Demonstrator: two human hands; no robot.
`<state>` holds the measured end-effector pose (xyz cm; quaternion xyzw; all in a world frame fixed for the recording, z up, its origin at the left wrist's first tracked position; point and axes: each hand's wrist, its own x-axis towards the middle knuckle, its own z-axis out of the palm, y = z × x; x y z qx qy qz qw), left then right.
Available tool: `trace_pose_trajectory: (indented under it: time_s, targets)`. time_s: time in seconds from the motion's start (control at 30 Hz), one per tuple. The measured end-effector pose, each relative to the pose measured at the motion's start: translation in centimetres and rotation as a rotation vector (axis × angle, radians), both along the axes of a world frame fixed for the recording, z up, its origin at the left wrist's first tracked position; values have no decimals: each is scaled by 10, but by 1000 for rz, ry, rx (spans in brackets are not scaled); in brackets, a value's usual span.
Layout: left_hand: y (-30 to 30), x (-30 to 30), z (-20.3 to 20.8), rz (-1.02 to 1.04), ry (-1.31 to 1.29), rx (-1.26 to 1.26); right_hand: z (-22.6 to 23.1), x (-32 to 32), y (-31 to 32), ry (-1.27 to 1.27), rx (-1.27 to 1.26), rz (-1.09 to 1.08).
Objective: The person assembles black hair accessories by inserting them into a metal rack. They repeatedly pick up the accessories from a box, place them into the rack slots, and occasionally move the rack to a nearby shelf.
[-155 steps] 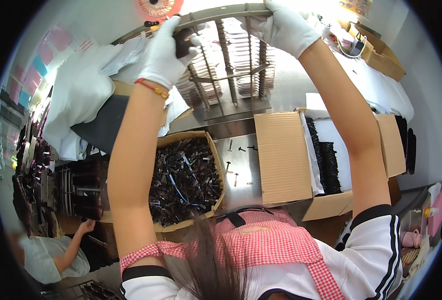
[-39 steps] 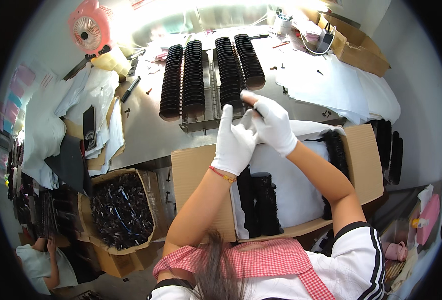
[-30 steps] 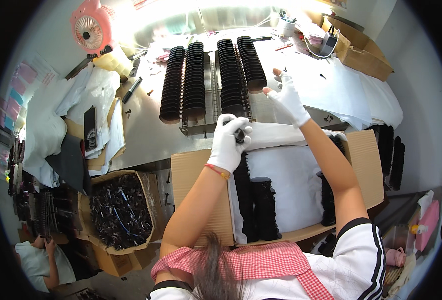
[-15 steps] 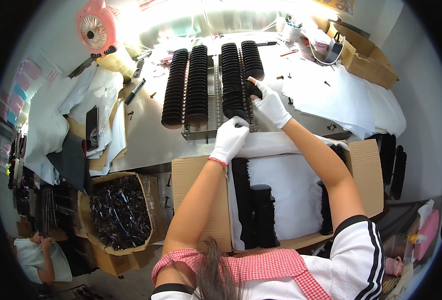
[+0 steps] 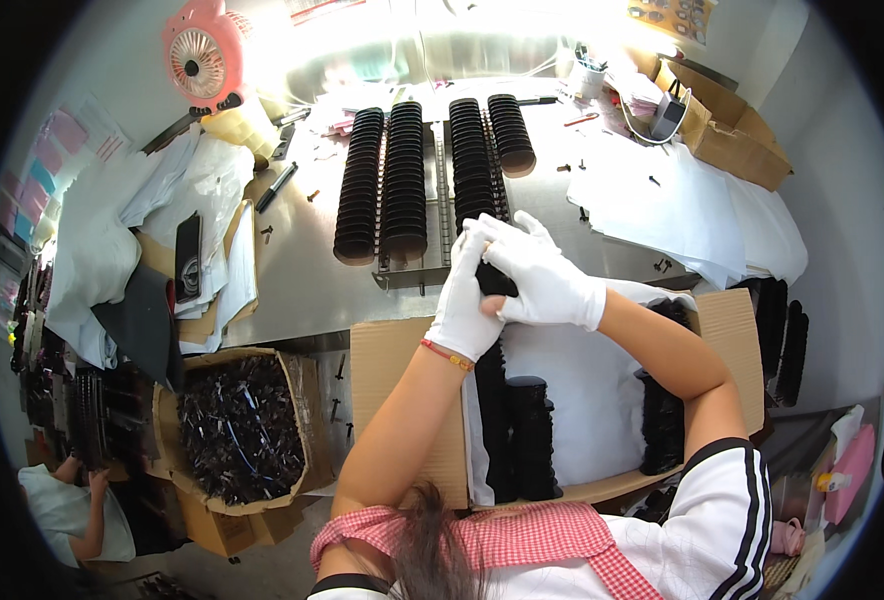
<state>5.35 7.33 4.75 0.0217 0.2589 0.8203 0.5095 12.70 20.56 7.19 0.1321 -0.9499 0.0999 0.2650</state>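
Hands: we recorded the left hand (image 5: pixel 460 300) and the right hand (image 5: pixel 550 282), both in white gloves, brought together at the near right corner of the rack. A dark piece (image 5: pixel 495 281) showed between them; the gloves hid much of it, and we could not tell which hand bore it or how firmly either had closed.

Rack (image 5: pixel 402 278): metal, lying near the front edge of the table (image 5: pixel 297 268), with four columns of black discs (image 5: pixel 404 185). The rightmost column stopped short, and the hands covered the near end of the one beside it.

Edges: we found a carton (image 5: pixel 409 400) close before the table's front edge, flaps spread left and right, white lining (image 5: pixel 597 400) inside, black rows (image 5: pixel 532 440) along both sides. The left forearm passed over the left flap, the right over the carton's right part.

Room: we saw metal tabletop left of the rack as far as a pen (image 5: pixel 277 187) and papers, and right of it as far as white sheets (image 5: pixel 682 215), with small screws (image 5: pixel 662 266) on both stretches.

Printed matter: we listed a yellow-orange sheet (image 5: pixel 674 15) on the far wall and pink and blue papers (image 5: pixel 37 195) on the left wall; any lettering was too small to read.
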Motion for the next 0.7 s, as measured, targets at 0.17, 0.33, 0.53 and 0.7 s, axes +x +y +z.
trace_pose_trajectory:
  time_s: [0.17, 0.33, 0.53, 0.7]
  targets:
    - [-5, -7, -13, 24, 335, -367, -23, -41, 80, 0, -979, -303]
    - [18, -21, -40, 117, 1098, -682, -50, -92, 143, -5, -920, -379]
    - [18, -34, -52, 8, 1113, -731, -49, -108, 159, -388, -1054, -87]
    - [16, -33, -50, 17, 1080, -690, -82, -112, 143, -31, -694, -227]
